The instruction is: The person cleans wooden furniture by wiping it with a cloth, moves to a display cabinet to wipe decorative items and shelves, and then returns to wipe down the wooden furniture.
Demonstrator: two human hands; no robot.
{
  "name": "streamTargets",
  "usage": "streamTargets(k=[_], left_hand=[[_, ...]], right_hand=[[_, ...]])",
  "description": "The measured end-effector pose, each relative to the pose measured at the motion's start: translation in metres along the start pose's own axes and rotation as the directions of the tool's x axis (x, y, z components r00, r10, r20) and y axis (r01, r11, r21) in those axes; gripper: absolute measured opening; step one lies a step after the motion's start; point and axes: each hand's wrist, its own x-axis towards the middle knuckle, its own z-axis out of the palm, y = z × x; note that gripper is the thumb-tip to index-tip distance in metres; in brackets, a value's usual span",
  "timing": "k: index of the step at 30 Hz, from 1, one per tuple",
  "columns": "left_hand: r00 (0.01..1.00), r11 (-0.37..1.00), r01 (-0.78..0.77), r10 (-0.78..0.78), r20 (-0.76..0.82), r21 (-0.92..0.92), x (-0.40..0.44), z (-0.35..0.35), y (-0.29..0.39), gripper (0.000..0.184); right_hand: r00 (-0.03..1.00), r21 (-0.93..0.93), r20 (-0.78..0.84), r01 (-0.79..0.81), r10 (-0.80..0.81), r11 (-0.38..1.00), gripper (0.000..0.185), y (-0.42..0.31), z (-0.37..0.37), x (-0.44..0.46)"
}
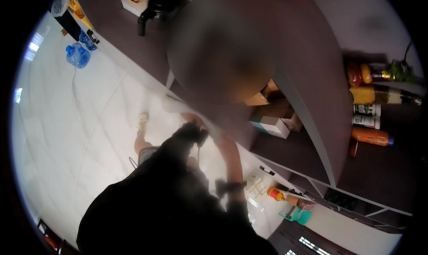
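Left hand: positioned just in front of the front edge of the surface, fingers indistinct; whether the grip is apart, together or clamped on something cannot be determined. Right hand: farther right along the same edge, blurred; its grip state likewise cannot be determined. A dark band encircles the right forearm. A blurred round patch covers the area beyond the hands and may conceal a held item. The surface is the nearest visible thing to both hands; the low, paired reach probably suits work at its front edge.

Toward the left end of the surface, a black vessel stands in from the front edge beside a white box. Its handle-like part points toward that edge, presumably for lifting from the front. To the right of the hands, a white-and-teal box lies in an open compartment, near its front edge, probably for easy access. Farther right, an orange bottle and labelled tubs sit close together, likely to save space. Blue jugs rest on the floor, probably because of their bulk
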Motion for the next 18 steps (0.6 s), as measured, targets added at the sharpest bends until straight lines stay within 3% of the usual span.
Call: streamTargets(k=[1,3,4,5,6,7,8,10,13,16,17,18], left_hand=[[0.998,0.997,-0.027,0.023,0.054,0.071,-0.014,0.015,0.020,0.039],[0.987,0.984,-0.082,0.059,0.152,0.155,-0.036,0.045,0.040,0.039],[0.978,0.977,-0.108,0.071,0.197,0.185,-0.045,0.058,0.051,0.039],[0.970,0.969,-0.127,0.077,0.231,0.213,-0.053,0.067,0.059,0.039],[0.959,0.960,-0.152,0.086,0.271,0.235,-0.062,0.082,0.068,0.039],[0.949,0.952,-0.172,0.092,0.301,0.251,-0.068,0.093,0.074,0.039],[0.941,0.944,-0.189,0.096,0.324,0.270,-0.074,0.103,0.077,0.038],[0.927,0.929,-0.224,0.110,0.358,0.296,-0.077,0.121,0.089,0.038],[0.902,0.903,-0.278,0.127,0.413,0.329,-0.080,0.130,0.105,0.038],[0.888,0.888,-0.300,0.126,0.443,0.349,-0.077,0.132,0.112,0.038],[0.891,0.884,-0.297,0.120,0.438,0.361,-0.074,0.132,0.106,0.038],[0.897,0.889,-0.279,0.107,0.428,0.363,-0.068,0.128,0.101,0.038]], right_hand=[[0.997,-0.498,0.070,0.009,0.030,0.867,0.036,0.005,-0.020,-0.018],[0.987,-0.053,-0.149,0.046,-0.054,0.998,0.037,0.096,-0.022,-0.041],[0.985,-0.335,-0.129,0.066,-0.115,0.940,0.038,0.097,-0.036,-0.056],[0.987,-0.482,-0.139,0.009,-0.086,0.876,0.040,0.095,-0.052,-0.071],[0.987,-0.615,-0.149,-0.047,-0.058,0.787,0.043,0.093,-0.069,-0.085],[0.978,-0.635,-0.206,-0.167,0.043,0.754,0.048,0.085,-0.088,-0.101],[0.957,-0.565,-0.272,-0.246,0.104,0.788,0.047,0.080,-0.108,-0.116],[0.917,-0.276,-0.390,-0.201,0.082,0.940,0.044,0.081,-0.146,-0.139],[0.866,0.067,-0.479,-0.128,0.144,0.990,0.043,0.094,-0.185,-0.154],[0.871,0.465,-0.435,-0.001,0.229,0.885,0.042,0.121,-0.194,-0.138],[0.860,0.827,-0.341,0.081,0.381,0.557,0.042,0.106,-0.183,-0.122],[0.913,0.768,-0.258,-0.004,0.316,0.640,0.042,0.112,-0.178,-0.109]])
